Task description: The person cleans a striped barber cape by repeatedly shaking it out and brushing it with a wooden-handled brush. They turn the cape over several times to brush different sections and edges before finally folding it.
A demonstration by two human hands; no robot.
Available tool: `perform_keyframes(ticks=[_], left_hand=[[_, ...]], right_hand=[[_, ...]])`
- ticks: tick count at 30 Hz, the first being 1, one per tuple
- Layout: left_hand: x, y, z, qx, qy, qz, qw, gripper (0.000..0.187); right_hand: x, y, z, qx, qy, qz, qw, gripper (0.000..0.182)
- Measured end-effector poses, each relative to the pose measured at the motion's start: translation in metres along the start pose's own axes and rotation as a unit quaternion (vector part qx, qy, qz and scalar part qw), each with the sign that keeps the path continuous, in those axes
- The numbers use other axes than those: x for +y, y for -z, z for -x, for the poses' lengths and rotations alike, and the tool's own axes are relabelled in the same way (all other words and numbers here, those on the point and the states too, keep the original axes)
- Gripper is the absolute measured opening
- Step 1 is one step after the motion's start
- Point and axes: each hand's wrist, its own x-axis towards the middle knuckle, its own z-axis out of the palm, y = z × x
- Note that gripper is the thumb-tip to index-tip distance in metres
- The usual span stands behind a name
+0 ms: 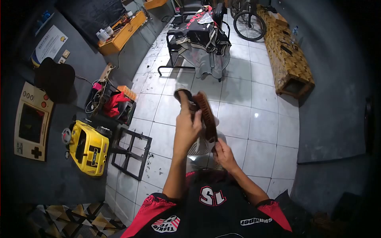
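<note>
My right hand (225,155) is closed around the lower end of a brown brush (206,115) with a long row of bristles. The brush stands nearly upright in front of my body. To its left, my left hand (187,125) is closed on a dark object with a rounded, pale-rimmed end (180,93). One finger stretches up along that object, and its kind I cannot make out. The brush lies right beside the left hand's fingers, and whether its bristles touch the dark object is hidden. Below, something pale and striped (200,147) shows partly between my arms.
A chair (170,59) draped with a dark cape (198,33) stands ahead. To the left are a yellow toy car (90,148), a black metal frame (145,158) and a wooden shelf (123,33). A woven-patterned bench (287,59) and a bicycle (250,25) stand right. Dark hair clippings dot the tiles.
</note>
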Motion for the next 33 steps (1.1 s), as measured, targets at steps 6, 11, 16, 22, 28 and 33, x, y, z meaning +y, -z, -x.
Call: perform_keyframes(ticks=[6,11,16,22,28,33], left_hand=[[0.020,0.032,0.001,0.036,0.119,0.301,0.945,0.100],[-0.038,0.036,-0.009,0.092,0.226,0.583,0.775,0.054],[-0.125,0.022,-0.011,-0.006,0.322,0.825,0.464,0.022],[-0.060,0.003,-0.006,-0.067,0.321,0.753,0.571,0.020],[-0.038,0.029,-0.005,-0.100,0.204,0.769,0.598,0.020],[-0.016,0.040,-0.006,-0.096,0.134,0.612,0.773,0.018]], right_hand=[[0.190,0.073,0.008,-0.208,-0.188,0.448,0.849,0.043],[0.203,0.107,0.028,-0.103,-0.242,0.486,0.833,0.043],[0.126,0.084,-0.006,0.106,-0.080,0.294,0.946,0.033],[-0.031,0.011,-0.009,0.082,-0.009,-0.150,0.985,0.026],[0.093,0.027,-0.006,0.024,0.050,0.262,0.963,0.032],[0.186,0.097,0.019,-0.058,-0.289,0.488,0.821,0.041]])
